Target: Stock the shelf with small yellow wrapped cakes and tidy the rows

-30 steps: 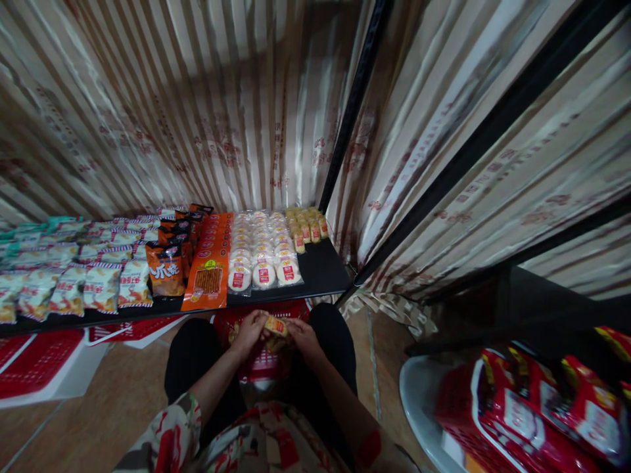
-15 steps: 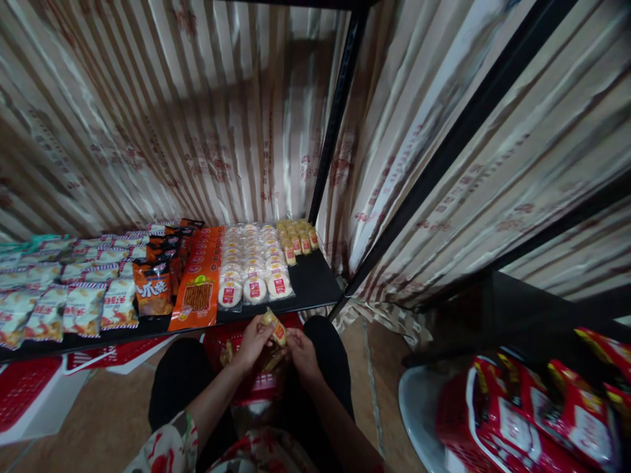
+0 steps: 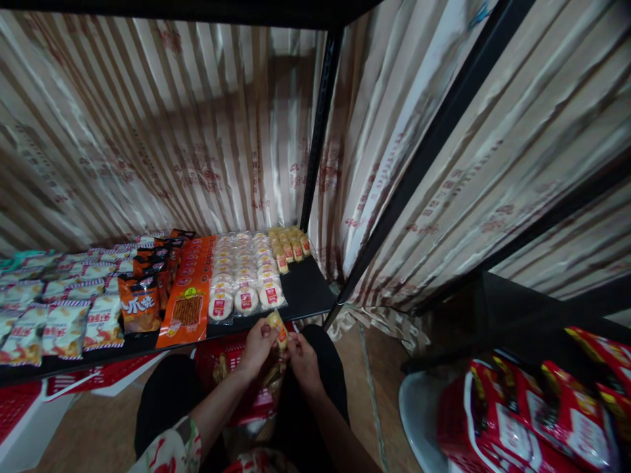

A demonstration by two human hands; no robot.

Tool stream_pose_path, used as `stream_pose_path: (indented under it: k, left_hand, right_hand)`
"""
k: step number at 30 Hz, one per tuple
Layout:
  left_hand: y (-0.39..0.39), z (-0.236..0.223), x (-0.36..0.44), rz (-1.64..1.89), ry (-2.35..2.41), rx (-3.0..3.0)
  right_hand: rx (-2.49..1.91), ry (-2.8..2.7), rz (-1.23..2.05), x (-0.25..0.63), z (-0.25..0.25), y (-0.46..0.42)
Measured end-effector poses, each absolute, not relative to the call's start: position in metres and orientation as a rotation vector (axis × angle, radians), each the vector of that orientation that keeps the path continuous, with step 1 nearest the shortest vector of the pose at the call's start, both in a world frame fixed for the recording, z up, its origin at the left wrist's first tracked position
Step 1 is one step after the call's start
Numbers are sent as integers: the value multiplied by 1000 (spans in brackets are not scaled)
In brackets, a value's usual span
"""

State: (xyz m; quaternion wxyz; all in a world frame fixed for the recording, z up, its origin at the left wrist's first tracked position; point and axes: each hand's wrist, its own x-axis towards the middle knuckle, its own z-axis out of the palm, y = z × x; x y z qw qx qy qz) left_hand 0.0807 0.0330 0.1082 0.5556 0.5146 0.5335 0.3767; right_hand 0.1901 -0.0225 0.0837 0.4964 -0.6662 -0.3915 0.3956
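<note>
My left hand [image 3: 259,344] and my right hand [image 3: 302,358] are closed on a small yellow wrapped snack packet [image 3: 278,328], one at each side of it. The packet is tilted and has a red label. Below my hands, between my knees, a red basket [image 3: 207,353] contains more yellow packets [image 3: 220,369], partly hidden by my arms. At the right end of the black shelf [image 3: 310,289] stand rows of like yellow packets [image 3: 288,251]. Left of them are rows of round white wrapped cakes [image 3: 246,299].
Along the shelf's left lie an orange pack of sticks [image 3: 187,305], an orange-and-black bag [image 3: 140,303] and white snack bags [image 3: 104,322]. A black post [image 3: 323,131] rises at the shelf's corner before a curtain [image 3: 221,112]. Red packs [image 3: 522,414] fill a basket at lower right.
The packet has turned more upright between my fingers. My view has shifted, so the shelf and its goods appear slightly lower and farther left.
</note>
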Motion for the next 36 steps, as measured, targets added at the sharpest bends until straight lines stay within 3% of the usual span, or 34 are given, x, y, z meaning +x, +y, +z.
stream_pose_path:
  k: [4, 10, 36]
  left_hand:
    - [40, 111, 90, 847, 1280, 1334]
    - [50, 131, 113, 883, 1315, 1503]
    - [97, 145, 170, 805, 1432, 1726]
  right_hand:
    - [-1709, -1105, 640, 201, 89, -20]
    - [-1684, -1198, 467, 216, 103, -11]
    - [-1731, -1279, 311, 258, 107, 43]
